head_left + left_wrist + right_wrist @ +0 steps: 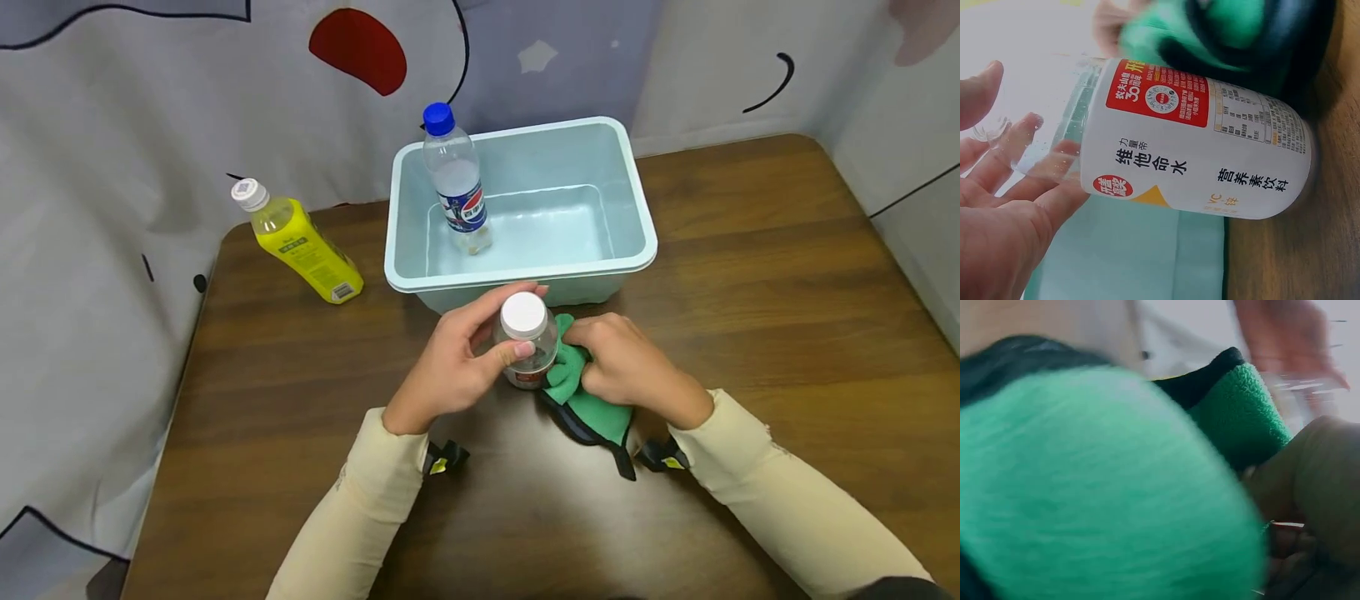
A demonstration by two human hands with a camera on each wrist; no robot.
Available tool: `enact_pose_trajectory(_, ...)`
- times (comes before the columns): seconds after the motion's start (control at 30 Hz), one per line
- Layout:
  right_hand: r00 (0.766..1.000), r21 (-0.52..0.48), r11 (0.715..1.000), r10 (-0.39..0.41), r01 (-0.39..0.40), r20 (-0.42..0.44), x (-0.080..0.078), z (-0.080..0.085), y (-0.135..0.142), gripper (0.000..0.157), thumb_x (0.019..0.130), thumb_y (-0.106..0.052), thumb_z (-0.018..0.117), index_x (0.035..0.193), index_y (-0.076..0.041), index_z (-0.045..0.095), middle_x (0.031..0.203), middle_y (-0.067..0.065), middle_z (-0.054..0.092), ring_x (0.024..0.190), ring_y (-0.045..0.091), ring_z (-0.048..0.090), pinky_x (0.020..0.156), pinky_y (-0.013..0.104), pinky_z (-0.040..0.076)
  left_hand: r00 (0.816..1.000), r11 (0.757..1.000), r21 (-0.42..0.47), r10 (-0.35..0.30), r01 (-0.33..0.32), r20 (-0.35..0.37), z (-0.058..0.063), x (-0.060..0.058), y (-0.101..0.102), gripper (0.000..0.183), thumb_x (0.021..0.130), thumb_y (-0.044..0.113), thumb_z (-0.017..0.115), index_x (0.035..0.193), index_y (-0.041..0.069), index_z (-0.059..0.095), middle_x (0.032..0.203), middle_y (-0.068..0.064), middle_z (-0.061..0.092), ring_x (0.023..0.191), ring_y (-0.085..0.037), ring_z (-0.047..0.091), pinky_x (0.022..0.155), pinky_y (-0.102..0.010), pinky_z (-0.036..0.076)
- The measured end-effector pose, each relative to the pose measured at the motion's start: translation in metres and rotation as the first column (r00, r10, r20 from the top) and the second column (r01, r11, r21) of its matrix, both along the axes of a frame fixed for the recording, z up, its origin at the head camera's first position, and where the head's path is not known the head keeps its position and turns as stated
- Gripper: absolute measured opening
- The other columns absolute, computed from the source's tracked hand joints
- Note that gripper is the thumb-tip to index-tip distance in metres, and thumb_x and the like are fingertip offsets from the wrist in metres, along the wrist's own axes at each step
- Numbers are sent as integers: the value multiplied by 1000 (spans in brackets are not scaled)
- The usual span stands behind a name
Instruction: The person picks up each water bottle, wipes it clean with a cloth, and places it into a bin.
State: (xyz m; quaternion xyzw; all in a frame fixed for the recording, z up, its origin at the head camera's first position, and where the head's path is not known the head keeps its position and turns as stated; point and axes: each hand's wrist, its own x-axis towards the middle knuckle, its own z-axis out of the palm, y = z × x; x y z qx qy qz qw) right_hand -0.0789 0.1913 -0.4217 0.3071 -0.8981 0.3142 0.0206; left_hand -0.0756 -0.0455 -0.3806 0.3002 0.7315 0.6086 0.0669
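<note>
My left hand [457, 358] grips a clear plastic bottle [542, 354] with a white cap around its upper part. The bottle stands upright on the table; its white label [1166, 150] with a red patch shows in the left wrist view. My right hand [630, 364] holds a green cloth [600, 412] with dark edging, bunched against the bottle's right side. Some of the right fingers are hidden in its folds. In the right wrist view the cloth [1104, 481] fills much of the frame, blurred.
Behind the hands sits a pale blue basin [517, 276], with a blue-capped Pepsi bottle [459, 179] standing inside at its left. A yellow bottle [311, 250] with a white cap is at the table's back left. A patterned curtain [135, 108] hangs behind the wooden table [787, 308].
</note>
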Motion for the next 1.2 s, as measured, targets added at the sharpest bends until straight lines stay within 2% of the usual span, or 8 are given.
enact_pose_trajectory(0.2, 995, 116, 993, -3, -9, 98, -2, -4, -3, 30, 60, 13, 49, 60, -18, 49, 63, -9, 33, 62, 11, 34, 55, 24, 28, 999, 998, -55, 24, -22, 26, 0, 1, -4, 54, 95, -2, 71, 147, 2, 54, 139, -15, 50, 121, -21, 56, 111, -30, 52)
enact_pose_trajectory(0.37, 994, 150, 988, 26, -43, 108, 1, 26, 5, 29, 65, 10, 58, 65, -18, 56, 66, -9, 43, 64, 11, 40, 58, 25, 34, 1000, 993, -116, 28, -27, 4, 4, 1, -7, 60, 94, 1, 73, 149, 0, 51, 141, -16, 55, 127, -25, 61, 117, -34, 48)
enact_pose_trajectory(0.53, 999, -55, 998, 23, -25, -50, 12, 65, 17, 36, 69, 13, 66, 87, -17, 76, 85, -9, 70, 75, 8, 57, 66, 24, 46, 998, 979, -200, 22, -33, -57, 8, 0, -9, 53, 94, 2, 73, 143, -2, 53, 138, -16, 64, 129, -26, 64, 117, -42, 50)
enact_pose_trajectory(0.67, 984, -250, 966, 26, -71, -176, 15, 82, 14, 43, 75, 18, 63, 103, -10, 79, 102, -3, 77, 95, 14, 71, 85, 14, 52, 994, 960, -276, 9, -38, -105, 10, 3, -9, 49, 98, 7, 70, 145, 3, 54, 144, -12, 59, 133, -24, 57, 113, -48, 50)
enact_pose_trajectory(0.8, 979, -330, 941, 13, -81, -201, 13, 81, 9, 45, 79, 19, 60, 113, -4, 78, 113, 5, 78, 108, 23, 73, 100, 10, 49, 997, 934, -354, 9, -35, -76, 14, 10, -7, 61, 102, 16, 67, 158, 9, 42, 158, -10, 45, 142, -23, 49, 116, -47, 47)
enact_pose_trajectory(0.93, 986, -295, 955, -28, -21, -162, 11, 72, 7, 50, 80, 18, 57, 119, -5, 78, 118, 8, 79, 111, 27, 75, 99, 18, 54, 996, 897, -435, 52, -76, -68, 18, 18, 2, 88, 98, 21, 74, 167, 12, 21, 165, -11, 39, 151, -25, 43, 125, -47, 40)
enact_pose_trajectory(1.1, 989, -238, 971, -51, 16, -141, 12, 67, 7, 49, 79, 17, 57, 118, -3, 78, 115, 11, 80, 108, 28, 77, 91, 44, 62, 973, 875, -438, 138, -207, -185, 14, 24, 14, 103, 88, 14, 84, 167, 7, 18, 165, -18, 42, 148, -31, 49, 121, -47, 44)
enact_pose_trajectory(1.2, 989, -221, 975, -53, 21, -139, 12, 66, 8, 48, 78, 18, 58, 117, -1, 78, 112, 12, 80, 103, 27, 78, 86, 46, 64, 953, 883, -391, 168, -259, -252, 10, 25, 15, 102, 85, 15, 87, 165, 5, 25, 160, -19, 48, 143, -30, 55, 118, -45, 48)
